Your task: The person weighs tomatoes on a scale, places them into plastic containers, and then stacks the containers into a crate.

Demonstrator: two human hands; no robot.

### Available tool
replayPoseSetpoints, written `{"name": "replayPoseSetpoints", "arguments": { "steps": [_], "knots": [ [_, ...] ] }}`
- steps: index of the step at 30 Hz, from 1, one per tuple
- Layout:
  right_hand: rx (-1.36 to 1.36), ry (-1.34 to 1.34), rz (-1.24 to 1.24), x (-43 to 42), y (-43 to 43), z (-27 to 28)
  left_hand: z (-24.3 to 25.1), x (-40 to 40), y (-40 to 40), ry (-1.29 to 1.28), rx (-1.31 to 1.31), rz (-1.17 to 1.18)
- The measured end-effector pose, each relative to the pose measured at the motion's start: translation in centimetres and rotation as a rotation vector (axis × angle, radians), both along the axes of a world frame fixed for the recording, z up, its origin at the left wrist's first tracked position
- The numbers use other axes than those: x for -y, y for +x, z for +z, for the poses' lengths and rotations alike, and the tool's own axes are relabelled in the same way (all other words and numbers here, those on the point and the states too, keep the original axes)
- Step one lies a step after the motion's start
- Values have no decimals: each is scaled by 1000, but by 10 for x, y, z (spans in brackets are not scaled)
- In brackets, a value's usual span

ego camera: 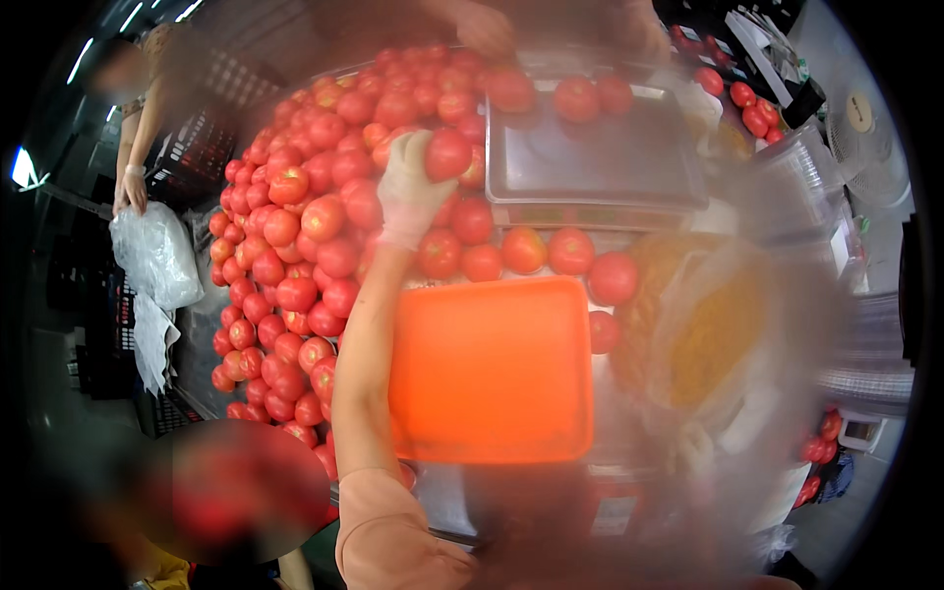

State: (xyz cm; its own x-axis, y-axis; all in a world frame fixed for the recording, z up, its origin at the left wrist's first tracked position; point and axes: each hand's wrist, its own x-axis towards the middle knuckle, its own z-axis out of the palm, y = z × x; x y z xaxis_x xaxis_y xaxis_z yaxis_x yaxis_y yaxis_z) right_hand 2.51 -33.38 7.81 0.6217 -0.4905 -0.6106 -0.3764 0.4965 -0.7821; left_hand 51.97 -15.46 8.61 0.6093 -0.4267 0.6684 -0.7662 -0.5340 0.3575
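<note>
My left hand point(414, 193), in a pale glove, reaches over a large heap of red tomatoes point(295, 221). Its fingers are closed around one tomato point(448, 155), held at the heap's right side. Below that hand lies an orange plastic tray point(490, 369), partly covered by my forearm at its left edge. Several tomatoes line the tray's upper edge, and one tomato point(605, 332) sits by its right side. A blurred pale shape at the lower right seems to be my right hand point(695, 450); haze hides its fingers and anything in them.
A metal weighing platform point(590, 166) with tomatoes at its far edge stands beyond the tray. Another person's hand point(483, 29) is above it. At left, a person's hand point(133, 192) touches a clear plastic bag point(156, 254). Stacked clear containers point(793, 184) and a fan point(866, 140) stand at right.
</note>
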Motion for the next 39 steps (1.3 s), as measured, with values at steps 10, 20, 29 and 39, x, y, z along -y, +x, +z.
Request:
{"name": "replayPoseSetpoints", "arguments": {
  "steps": [10, 20, 29, 39],
  "knots": [
    [74, -112, 65, 8, 1, 18, -15, -7, 19, 491, -248, 124],
    [207, -525, 350, 5, 43, 66, 43, 7, -255, -43, -892, -754],
    [200, -334, 681, -9, 11, 72, -35, -9, -371, -1078, -1749, -1285],
    [35, -1347, 1099, 37, -57, 3, -15, -66, -378, 869, -657, -395]
  ]
}}
